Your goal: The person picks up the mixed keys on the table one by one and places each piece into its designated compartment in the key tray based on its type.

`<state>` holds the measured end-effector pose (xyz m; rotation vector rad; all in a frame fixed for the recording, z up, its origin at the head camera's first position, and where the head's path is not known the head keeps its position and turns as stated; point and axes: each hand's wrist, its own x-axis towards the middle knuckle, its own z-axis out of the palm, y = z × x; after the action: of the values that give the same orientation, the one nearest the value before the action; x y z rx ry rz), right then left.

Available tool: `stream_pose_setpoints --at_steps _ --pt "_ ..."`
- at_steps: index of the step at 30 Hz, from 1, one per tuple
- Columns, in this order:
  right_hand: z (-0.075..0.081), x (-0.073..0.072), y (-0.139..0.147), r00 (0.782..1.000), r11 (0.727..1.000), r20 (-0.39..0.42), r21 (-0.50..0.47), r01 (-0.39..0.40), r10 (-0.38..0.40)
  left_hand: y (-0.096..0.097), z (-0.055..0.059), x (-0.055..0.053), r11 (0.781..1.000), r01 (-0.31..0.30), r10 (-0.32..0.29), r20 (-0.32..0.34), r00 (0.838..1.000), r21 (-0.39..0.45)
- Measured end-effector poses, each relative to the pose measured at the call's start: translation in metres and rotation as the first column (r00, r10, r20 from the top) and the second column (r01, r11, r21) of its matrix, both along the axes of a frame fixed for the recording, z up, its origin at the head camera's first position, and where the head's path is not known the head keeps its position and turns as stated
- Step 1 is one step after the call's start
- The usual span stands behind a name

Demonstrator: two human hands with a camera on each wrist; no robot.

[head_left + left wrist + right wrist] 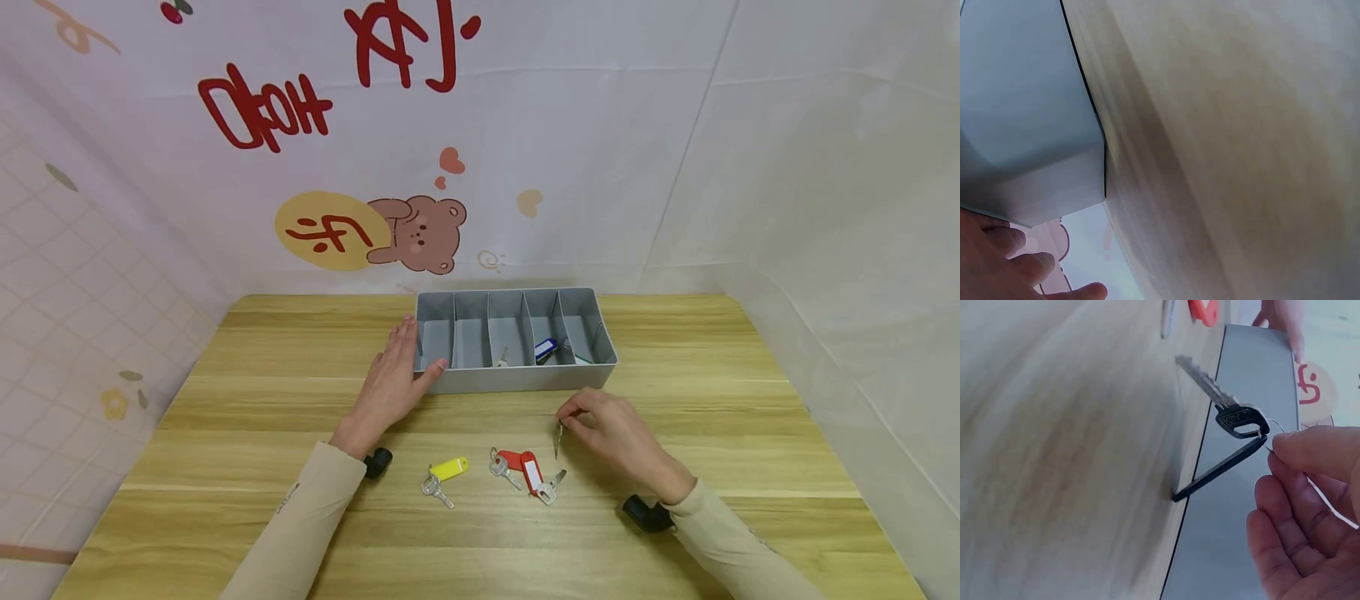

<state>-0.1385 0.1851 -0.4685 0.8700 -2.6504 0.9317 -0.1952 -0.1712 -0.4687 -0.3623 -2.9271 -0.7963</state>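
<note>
My right hand [621, 435] pinches the ring of a key [1241, 419] between thumb and forefinger, just in front of the grey divided tray [517, 381]. From that ring a dark, narrow key tag [1219, 469] also hangs, seen edge-on in the right wrist view. My left hand [390, 377] rests against the tray's left end, its fingers straight along the side and the thumb over the front rim. Nearer me lie a key with a yellow tag [450, 468] and two keys with red tags, one tag [532, 473] overlapping the other [511, 459].
Inside the tray, a key [502, 359] lies in the middle compartment and a blue tag [545, 349] in the one to its right. Something white and green [582, 360] shows in the rightmost one. A printed cloth wall [600, 167] stands behind the wooden table [300, 342].
</note>
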Motion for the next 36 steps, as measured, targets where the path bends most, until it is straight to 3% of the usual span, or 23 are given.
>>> stream_pose_setpoints --at_steps 7,19,36 --pt "0.004 0.000 0.002 0.998 0.999 -0.068 -0.039 -0.011 0.008 0.000 0.000 0.000 1.000 0.000 0.000 0.000 1.000 0.000" --pt "0.015 0.000 0.002 0.997 0.994 -0.082 -0.111 -0.019 0.010 0.000 0.002 0.001 1.000 -0.002 0.002 -0.001 1.000 0.008" --pt "0.034 -0.002 -0.005 0.994 0.986 -0.090 -0.161 0.044 -0.059 0.000 0.002 0.001 1.000 -0.008 0.008 0.005 1.000 0.003"
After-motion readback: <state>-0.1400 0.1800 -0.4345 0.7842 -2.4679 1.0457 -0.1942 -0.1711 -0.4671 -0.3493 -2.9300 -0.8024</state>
